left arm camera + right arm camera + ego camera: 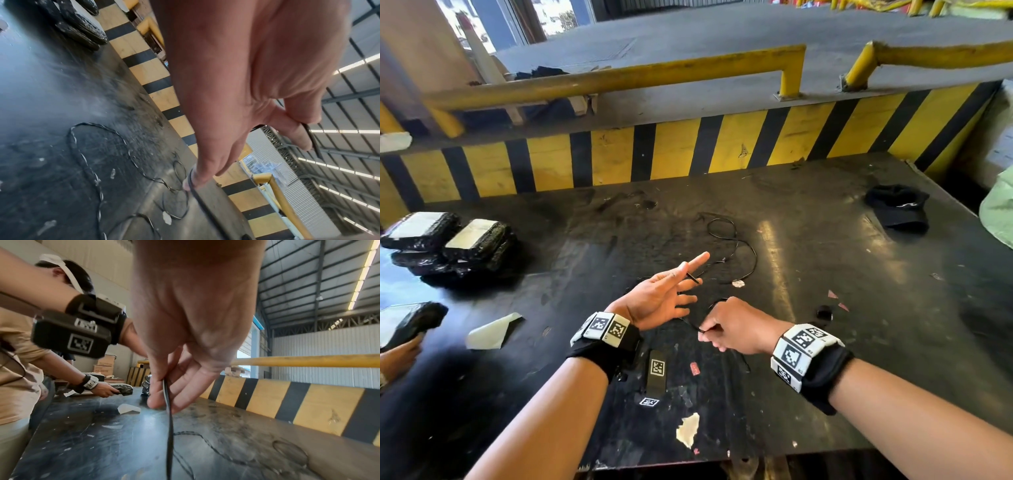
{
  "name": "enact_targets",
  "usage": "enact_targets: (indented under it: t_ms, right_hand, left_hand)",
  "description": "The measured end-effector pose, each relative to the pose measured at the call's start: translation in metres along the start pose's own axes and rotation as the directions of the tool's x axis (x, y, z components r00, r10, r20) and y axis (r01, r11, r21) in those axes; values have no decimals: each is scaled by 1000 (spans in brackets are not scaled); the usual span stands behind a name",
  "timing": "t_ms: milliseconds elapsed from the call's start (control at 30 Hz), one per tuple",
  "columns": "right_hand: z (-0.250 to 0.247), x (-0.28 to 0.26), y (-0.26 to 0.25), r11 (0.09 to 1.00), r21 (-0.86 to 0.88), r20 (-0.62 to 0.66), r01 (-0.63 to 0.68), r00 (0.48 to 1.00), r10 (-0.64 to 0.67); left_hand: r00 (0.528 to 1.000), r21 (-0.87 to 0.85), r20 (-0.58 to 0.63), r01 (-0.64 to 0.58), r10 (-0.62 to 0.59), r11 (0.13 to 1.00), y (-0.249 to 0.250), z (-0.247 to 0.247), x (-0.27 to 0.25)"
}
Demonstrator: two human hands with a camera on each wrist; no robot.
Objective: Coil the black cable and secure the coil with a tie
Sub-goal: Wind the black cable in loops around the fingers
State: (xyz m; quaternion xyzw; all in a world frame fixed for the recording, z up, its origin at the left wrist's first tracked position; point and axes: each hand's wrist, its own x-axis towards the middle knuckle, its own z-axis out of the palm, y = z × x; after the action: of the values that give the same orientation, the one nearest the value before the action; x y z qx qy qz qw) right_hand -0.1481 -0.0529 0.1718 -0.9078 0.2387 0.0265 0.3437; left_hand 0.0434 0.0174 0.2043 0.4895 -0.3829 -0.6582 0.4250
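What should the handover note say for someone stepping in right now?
Left hand: palm up, fingers spread, black cable end pinched between thumb and forefinger, strand looped round the little finger.
Right hand: pinching the cable just beside the left hand, feeding it.
Cable: most of it lies loose on the black table beyond the hands.
Done: first wrap started.
Left: wind the rest, then tie it; no tie clearly visible.

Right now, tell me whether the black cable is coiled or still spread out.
Mostly spread out. The black cable lies in loose curves on the table; only its near end is held between the left hand and right hand.
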Motion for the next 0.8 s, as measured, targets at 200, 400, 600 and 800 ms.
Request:
enact_targets:
  t_ms: [200,400,600,800]
  right_hand:
    - [-39,-5,-19,988,-153,30,23,999,-19]
    - [-93,-3,-30,988,-139,-34,69,997,-74]
    - [-124,15,-24,997,-21,-116,73,990,-75]
    - [-119,26,-3,995,99,-198,23,980,-3]
  left_hand:
    - [997,66,-43,72,-69,995,-13,-8,-2]
    - [962,2,77,263,-263,965,-29,-8,-13]
    - [940,-145,236,284,-246,948,-40,9,-17]
    - [902,-112,378,268,-208,957,-30,26,-14]
